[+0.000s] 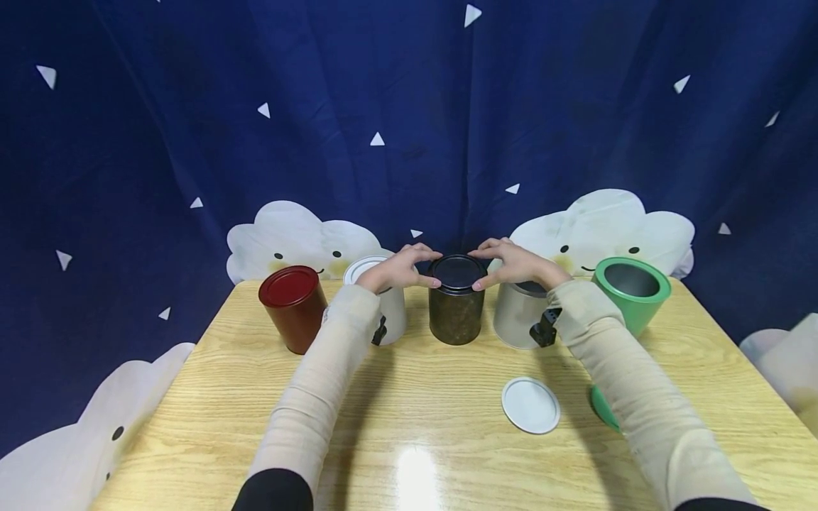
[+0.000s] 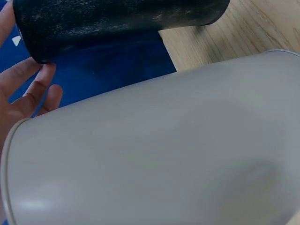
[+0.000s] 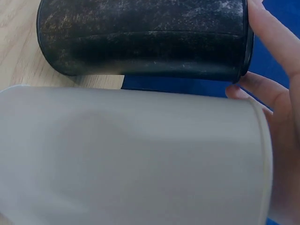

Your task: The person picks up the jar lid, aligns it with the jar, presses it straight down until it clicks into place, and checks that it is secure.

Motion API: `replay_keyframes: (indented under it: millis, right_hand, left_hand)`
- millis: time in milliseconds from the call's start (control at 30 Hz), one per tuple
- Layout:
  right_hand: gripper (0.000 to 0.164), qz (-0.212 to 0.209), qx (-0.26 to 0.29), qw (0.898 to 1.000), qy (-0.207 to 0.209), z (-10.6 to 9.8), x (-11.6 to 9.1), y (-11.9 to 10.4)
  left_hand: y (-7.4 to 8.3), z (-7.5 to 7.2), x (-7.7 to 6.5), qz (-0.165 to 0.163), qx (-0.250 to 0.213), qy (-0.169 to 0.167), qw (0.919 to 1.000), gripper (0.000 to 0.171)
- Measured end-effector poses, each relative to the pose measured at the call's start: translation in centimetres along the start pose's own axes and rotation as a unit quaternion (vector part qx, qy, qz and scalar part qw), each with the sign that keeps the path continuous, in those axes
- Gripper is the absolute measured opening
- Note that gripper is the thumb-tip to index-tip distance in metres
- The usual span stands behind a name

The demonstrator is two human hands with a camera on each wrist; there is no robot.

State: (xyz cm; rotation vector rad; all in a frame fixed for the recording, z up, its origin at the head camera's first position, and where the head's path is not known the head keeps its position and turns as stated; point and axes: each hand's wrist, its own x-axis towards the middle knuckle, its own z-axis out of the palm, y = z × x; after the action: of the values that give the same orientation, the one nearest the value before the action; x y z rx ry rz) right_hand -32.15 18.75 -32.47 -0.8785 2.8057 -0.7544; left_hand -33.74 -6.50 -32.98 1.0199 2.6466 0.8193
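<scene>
A dark, worn metal can (image 1: 456,319) stands upright at the back middle of the table, with a black lid (image 1: 457,272) on its top. From the left side, my left hand (image 1: 402,268) holds the lid's edge, thumb in front and fingers behind. Opposite it, my right hand (image 1: 513,262) grips the right edge the same way. In the left wrist view, fingertips (image 2: 46,70) meet the rim of the dark can (image 2: 122,18). The right wrist view has the thumb and fingers on either side of that rim too. A white can (image 3: 140,154) fills its lower part.
A red lidded can (image 1: 295,319) and a white lidded can (image 1: 395,312) stand to the left. Rightward are a white can (image 1: 519,319) and an open green can (image 1: 639,312). A white lid (image 1: 530,405) and a green lid (image 1: 603,409) lie nearer on the table.
</scene>
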Motion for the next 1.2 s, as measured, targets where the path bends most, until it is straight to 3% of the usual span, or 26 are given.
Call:
replay_keyframes:
  millis: [200,533,867,1000,1200]
  right_hand:
    - [0.072,0.004,-0.004,1.0,-0.008,0.0,-0.2,0.1]
    - [0.054,-0.014,-0.005,0.999,0.049,0.6,-0.5,0.9]
    - [0.052,-0.004,-0.005,0.998,0.056,0.5,-0.3,0.6]
    - [0.053,0.006,0.005,0.998,0.055,0.6,-0.1,0.4]
    - [0.054,0.008,0.0,0.998,0.058,0.6,0.0,0.1]
  left_hand:
    - [0.1,0.0,0.0,-0.008,0.004,-0.009,0.9999,0.063]
    - [0.3,0.6,-0.1,0.001,0.027,0.024,0.9993,0.054]
    - [0.5,0.6,0.1,0.006,0.035,0.043,0.9985,0.053]
    - [0.6,0.6,0.0,-0.003,0.029,0.044,0.9986,0.053]
    - [1.1,0.5,0.0,-0.029,0.057,0.03,0.9975,0.052]
